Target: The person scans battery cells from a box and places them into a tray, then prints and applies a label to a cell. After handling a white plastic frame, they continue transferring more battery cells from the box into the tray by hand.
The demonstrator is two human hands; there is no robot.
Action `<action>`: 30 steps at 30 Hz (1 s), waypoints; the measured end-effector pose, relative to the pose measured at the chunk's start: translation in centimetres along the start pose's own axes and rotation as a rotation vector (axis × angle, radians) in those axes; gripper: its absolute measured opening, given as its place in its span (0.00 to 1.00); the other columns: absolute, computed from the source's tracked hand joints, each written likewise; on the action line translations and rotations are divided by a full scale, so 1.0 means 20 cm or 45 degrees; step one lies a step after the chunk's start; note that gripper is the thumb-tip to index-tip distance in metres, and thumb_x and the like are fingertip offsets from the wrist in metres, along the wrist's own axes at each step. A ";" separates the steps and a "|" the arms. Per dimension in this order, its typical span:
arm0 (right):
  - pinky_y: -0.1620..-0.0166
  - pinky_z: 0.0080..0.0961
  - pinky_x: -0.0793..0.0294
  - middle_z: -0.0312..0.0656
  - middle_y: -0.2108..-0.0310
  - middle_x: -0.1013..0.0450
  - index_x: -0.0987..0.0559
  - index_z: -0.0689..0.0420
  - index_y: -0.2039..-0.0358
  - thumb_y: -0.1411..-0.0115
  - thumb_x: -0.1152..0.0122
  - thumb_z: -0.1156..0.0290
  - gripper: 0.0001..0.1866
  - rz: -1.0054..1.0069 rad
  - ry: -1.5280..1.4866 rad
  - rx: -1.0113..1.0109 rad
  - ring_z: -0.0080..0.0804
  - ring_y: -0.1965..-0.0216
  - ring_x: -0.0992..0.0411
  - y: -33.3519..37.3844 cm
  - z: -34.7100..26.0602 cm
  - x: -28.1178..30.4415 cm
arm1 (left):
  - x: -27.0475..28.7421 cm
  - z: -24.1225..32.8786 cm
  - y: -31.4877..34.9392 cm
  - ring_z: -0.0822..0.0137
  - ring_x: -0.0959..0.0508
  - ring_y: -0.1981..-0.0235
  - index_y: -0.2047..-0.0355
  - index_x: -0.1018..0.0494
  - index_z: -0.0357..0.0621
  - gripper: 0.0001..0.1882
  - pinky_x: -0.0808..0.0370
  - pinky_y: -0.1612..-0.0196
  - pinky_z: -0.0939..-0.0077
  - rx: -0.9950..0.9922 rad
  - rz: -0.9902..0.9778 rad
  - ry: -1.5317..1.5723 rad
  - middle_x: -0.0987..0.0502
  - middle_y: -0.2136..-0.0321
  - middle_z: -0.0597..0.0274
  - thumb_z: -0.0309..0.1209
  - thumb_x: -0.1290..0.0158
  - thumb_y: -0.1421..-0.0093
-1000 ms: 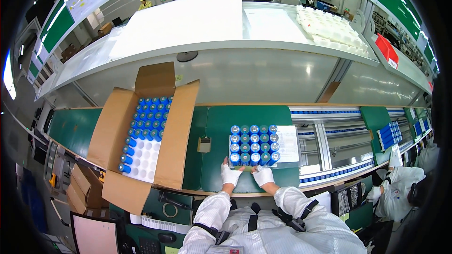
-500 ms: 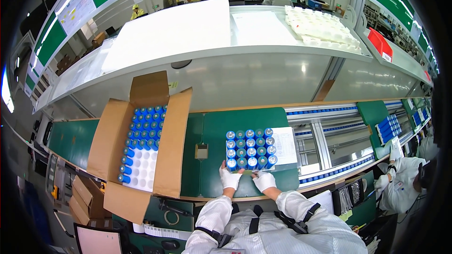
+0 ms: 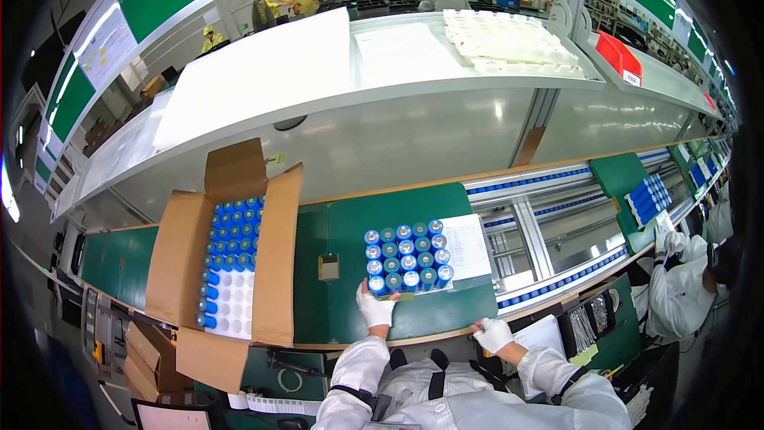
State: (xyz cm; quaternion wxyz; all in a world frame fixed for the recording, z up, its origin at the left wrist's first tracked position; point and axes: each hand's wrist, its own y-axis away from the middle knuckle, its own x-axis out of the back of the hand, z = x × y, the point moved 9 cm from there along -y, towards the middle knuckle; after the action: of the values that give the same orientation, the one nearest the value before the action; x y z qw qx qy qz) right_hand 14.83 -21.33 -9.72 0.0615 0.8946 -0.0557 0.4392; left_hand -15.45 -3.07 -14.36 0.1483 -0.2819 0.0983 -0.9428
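A block of several blue cylindrical cells with silver tops (image 3: 407, 257) stands on the green bench mat (image 3: 446, 314). My left hand (image 3: 372, 305), in a white glove, touches the block's near left corner. My right hand (image 3: 493, 334), also gloved, rests at the bench's front edge, apart from the cells, fingers curled with nothing visible in it. An open cardboard box (image 3: 274, 263) to the left holds more blue cells over a white tray with empty pockets.
A white paper sheet (image 3: 466, 245) lies right of the cells. A roller conveyor (image 3: 549, 231) runs to the right. A small tan object (image 3: 329, 267) sits between box and cells. A co-worker in white (image 3: 676, 287) sits at the right. Folded cartons (image 3: 147, 358) lie at the lower left.
My right hand has left the block of cells and dropped back to the bench's front edge on the right. My left hand stays at the block's near left corner.
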 end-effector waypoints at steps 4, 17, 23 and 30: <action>0.62 0.42 0.23 0.49 0.72 0.22 0.18 0.54 0.69 0.42 0.44 0.47 0.21 -0.216 0.368 -0.359 0.48 0.67 0.22 0.12 0.26 0.10 | -0.01 -0.01 -0.02 0.50 0.29 0.49 0.44 0.35 0.41 0.55 0.31 0.44 0.60 0.014 -0.088 -0.005 0.31 0.49 0.49 0.39 0.23 0.76; 0.62 0.30 0.23 0.41 0.74 0.21 0.17 0.56 0.66 0.39 0.47 0.46 0.24 -0.853 0.067 -0.605 0.35 0.71 0.21 0.29 0.64 -0.13 | 0.50 0.50 0.13 0.52 0.22 0.58 0.59 0.23 0.41 0.19 0.26 0.52 0.66 -0.252 -0.340 -0.124 0.22 0.60 0.51 0.25 0.35 0.53; 0.71 0.24 0.23 0.40 0.78 0.21 0.17 0.59 0.70 0.42 0.40 0.51 0.21 -1.051 0.111 -0.509 0.27 0.76 0.21 0.22 0.63 -0.20 | 1.53 0.90 -0.17 0.57 0.20 0.63 0.62 0.22 0.41 0.12 0.25 0.55 0.72 -0.247 -0.003 -0.320 0.20 0.65 0.54 0.19 0.43 0.47; 0.71 0.22 0.22 0.41 0.77 0.21 0.17 0.61 0.68 0.40 0.39 0.56 0.18 -1.057 0.031 -0.696 0.26 0.78 0.21 0.24 0.57 -0.23 | 2.12 0.00 -0.46 0.43 0.22 0.55 0.56 0.25 0.37 0.20 0.27 0.50 0.61 0.360 -0.450 -1.274 0.21 0.60 0.44 0.38 0.41 0.44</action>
State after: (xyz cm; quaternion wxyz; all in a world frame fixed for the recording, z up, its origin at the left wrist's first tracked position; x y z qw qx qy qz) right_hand 20.13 -27.68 -20.02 0.4641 0.7872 0.1930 0.3573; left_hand -51.28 -8.66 9.34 0.0527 -0.6854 -0.1606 -0.7083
